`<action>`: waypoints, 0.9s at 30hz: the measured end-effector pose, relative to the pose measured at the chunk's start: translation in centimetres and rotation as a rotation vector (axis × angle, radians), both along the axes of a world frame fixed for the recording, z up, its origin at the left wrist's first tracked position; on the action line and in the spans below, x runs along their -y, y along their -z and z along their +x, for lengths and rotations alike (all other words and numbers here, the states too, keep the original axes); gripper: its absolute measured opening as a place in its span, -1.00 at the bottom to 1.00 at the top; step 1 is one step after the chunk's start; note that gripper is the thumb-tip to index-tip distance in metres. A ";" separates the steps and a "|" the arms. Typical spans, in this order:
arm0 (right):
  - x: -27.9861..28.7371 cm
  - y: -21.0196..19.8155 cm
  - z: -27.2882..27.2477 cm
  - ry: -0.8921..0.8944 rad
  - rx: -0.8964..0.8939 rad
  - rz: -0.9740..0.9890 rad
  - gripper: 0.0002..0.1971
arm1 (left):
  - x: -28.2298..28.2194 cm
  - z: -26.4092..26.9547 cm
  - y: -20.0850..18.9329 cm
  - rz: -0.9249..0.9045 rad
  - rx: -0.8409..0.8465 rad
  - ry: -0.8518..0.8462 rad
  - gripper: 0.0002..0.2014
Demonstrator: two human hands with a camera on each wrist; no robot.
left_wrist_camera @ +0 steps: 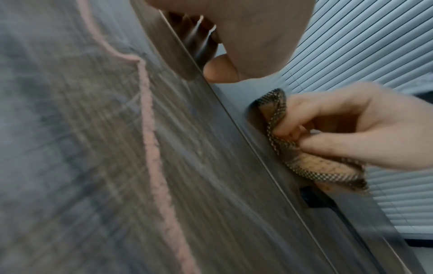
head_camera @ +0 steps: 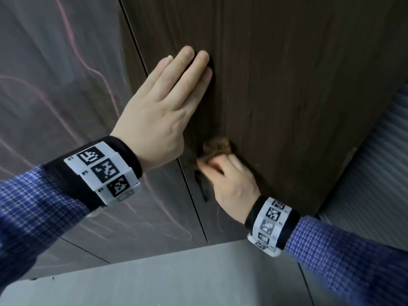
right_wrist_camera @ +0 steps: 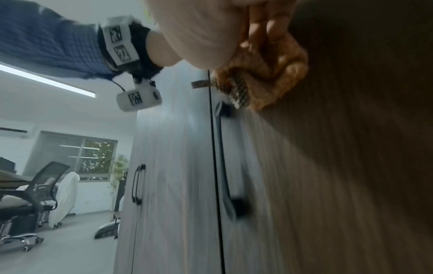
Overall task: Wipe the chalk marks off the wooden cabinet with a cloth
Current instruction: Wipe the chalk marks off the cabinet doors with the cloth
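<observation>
A dark wood-grain cabinet (head_camera: 287, 85) stands upright, its two doors meeting at a thin vertical seam. Pink chalk marks (head_camera: 92, 69) loop in long curving lines across the greyer, smeared left door, while the right door shows bare brown grain. A crumpled cloth (head_camera: 217, 146), tan with a fine dark checked weave, is bunched against the right door just beside the seam, directly above a black bar handle (head_camera: 202, 186) fixed along that door's left edge.
</observation>
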State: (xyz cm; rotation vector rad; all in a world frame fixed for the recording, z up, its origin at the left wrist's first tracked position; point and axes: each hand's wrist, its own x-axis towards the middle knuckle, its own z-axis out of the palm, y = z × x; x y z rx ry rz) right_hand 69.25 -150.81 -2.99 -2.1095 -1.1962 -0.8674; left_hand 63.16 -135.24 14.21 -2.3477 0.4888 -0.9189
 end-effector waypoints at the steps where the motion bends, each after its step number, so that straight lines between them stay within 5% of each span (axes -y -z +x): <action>1: 0.3 2.1 -0.1 -0.031 -0.003 -0.095 -0.62 | -0.1 0.0 0.0 0.002 0.005 0.007 -0.32; 5: 3.2 8.2 0.2 -0.091 -0.116 -0.429 -0.48 | -0.3 -0.3 -0.5 0.015 -0.012 0.003 -0.27; 12: 1.3 2.3 0.0 -0.050 -0.092 -0.113 -0.59 | 0.5 -0.8 -0.2 -0.026 -0.025 -0.020 -0.25; 16: 1.6 8.5 0.2 -0.100 -0.177 -0.241 -0.71 | 2.9 -1.1 3.0 -0.168 -0.037 -0.065 -0.17; 22: 1.6 13.7 0.8 -0.159 -0.095 -0.284 -0.58 | 4.2 -1.1 10.4 -0.213 -0.110 -0.101 -0.11; 27: 1.1 19.8 0.2 -0.161 -0.105 -0.608 -0.47 | 4.3 -1.3 12.6 -0.182 -0.070 -0.169 -0.12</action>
